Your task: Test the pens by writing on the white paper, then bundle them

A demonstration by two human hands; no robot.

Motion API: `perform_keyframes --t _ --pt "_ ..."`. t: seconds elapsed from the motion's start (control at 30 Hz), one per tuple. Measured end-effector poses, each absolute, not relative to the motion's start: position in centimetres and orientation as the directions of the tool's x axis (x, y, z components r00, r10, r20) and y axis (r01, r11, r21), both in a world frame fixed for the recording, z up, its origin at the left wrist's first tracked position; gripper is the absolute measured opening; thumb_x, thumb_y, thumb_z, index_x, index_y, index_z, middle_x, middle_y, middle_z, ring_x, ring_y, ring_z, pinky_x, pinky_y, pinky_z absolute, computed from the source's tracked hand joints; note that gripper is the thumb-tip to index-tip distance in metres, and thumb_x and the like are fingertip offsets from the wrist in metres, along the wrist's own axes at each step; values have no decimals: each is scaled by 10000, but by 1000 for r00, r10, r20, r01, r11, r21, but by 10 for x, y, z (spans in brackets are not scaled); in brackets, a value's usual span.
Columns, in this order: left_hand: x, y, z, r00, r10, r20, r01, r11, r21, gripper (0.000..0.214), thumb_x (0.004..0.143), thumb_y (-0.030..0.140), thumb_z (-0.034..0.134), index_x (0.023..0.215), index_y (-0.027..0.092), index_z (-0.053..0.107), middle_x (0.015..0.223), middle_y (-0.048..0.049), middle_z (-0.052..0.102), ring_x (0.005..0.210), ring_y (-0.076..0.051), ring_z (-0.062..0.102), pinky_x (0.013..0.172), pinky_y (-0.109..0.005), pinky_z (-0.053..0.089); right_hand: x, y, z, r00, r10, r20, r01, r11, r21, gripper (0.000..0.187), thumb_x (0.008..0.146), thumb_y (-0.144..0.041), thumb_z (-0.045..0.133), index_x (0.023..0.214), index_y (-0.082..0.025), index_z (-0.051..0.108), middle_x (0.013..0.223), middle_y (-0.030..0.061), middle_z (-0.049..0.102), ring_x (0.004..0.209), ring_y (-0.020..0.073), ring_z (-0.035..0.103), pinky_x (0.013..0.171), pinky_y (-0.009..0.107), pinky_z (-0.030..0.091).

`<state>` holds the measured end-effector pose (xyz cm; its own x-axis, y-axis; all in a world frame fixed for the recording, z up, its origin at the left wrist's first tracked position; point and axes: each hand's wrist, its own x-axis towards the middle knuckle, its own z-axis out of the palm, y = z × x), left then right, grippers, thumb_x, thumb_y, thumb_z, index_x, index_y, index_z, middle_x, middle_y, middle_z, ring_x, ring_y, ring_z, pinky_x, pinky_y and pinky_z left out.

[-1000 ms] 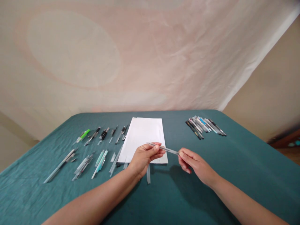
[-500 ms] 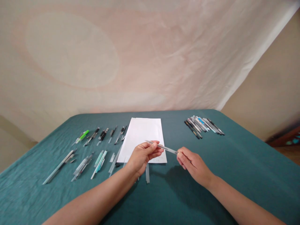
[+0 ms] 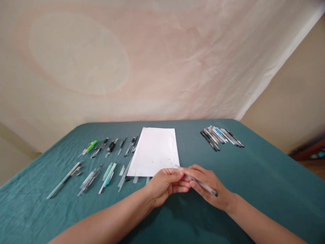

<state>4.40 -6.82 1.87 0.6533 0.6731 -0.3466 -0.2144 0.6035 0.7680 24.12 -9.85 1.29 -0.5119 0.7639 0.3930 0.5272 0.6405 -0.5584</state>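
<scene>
Green tblcloth (image 3: 241, 169) under pen (image 3: 203, 185), axis diag., dark end (image 3: 215, 194) near-R.

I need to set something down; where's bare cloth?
Bare green cloth lies between the white paper and the pen pile, and between that pile and the right hand. Left of the paper, two rows of pen parts crowd it.

Wrinkled pinkish sheet (image 3: 162, 61) hangs behind; beige wall (image 3: 291, 95) right, perhaps wooden furniture (image 3: 308, 150) below.
</scene>
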Motion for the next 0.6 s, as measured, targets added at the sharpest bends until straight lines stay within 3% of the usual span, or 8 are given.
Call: perform_keyframes --t 0.07,0.13,0.2,0.27,0.33,0.4,0.5,0.6 --pt "35 -60 27 664 685 -300 -69 456 888 274 801 323 630 961 105 674 893 -119 692 733 -166 665 683 -259 531 246 -95 12 -413 800 436 596 599 -534 347 934 -257 378 1262 -266 492 975 70 610 899 179 590 796 298 481" --pt "22 -51 38 622 760 -190 150 123 981 257 792 334 621 964 150 674 880 -99 691 750 -188 650 692 -286 517 253 -90 10 -301 837 458 668 527 -525 307 933 -242 371 1194 -255 533 951 70 613 871 177 594 786 300 477" --pt "11 -45 46 555 832 6 417 -284 864 239 768 287 634 990 200 648 984 -81 666 927 -222 605 835 -333 469 261 -85 8 -251 868 428 728 461 -508 245 917 -267 416 1114 -240 559 943 70 615 855 181 593 770 303 473" --pt "4 -43 49 558 825 86 632 -491 599 337 735 235 649 1063 200 578 1104 -90 608 1061 -254 531 924 -387 405 269 -80 5 -254 897 363 777 413 -476 198 874 -299 499 1054 -237 556 928 60 615 824 181 589 731 301 473" --pt "3 -45 44 594 803 50 727 -562 393 393 728 192 636 1103 176 518 1157 -116 561 1102 -269 496 941 -409 380 276 -78 2 -277 918 284 806 383 -452 213 829 -287 556 1036 -239 538 925 46 607 795 173 584 694 289 468" --pt "4 -48 36 622 783 4 748 -595 294 374 750 159 595 1110 159 495 1162 -136 546 1100 -268 496 938 -405 379 280 -77 -2 -292 928 230 819 367 -442 220 814 -238 551 1032 -238 523 919 36 600 785 162 579 677 277 458" --pt "7 -47 25 636 772 -12 749 -613 250 281 792 122 516 1072 152 513 1107 -144 570 1063 -261 525 927 -400 389 283 -76 -9 -306 929 209 825 369 -429 198 828 -185 500 1019 -234 519 897 30 598 776 154 575 653 264 445" --pt "9 -43 18 653 757 11 725 -629 280 184 822 115 463 959 163 575 981 -123 626 981 -249 576 899 -383 419 285 -69 -14 -306 912 273 828 396 -397 211 853 -165 468 1044 -228 531 916 49 607 820 171 575 683 289 454"
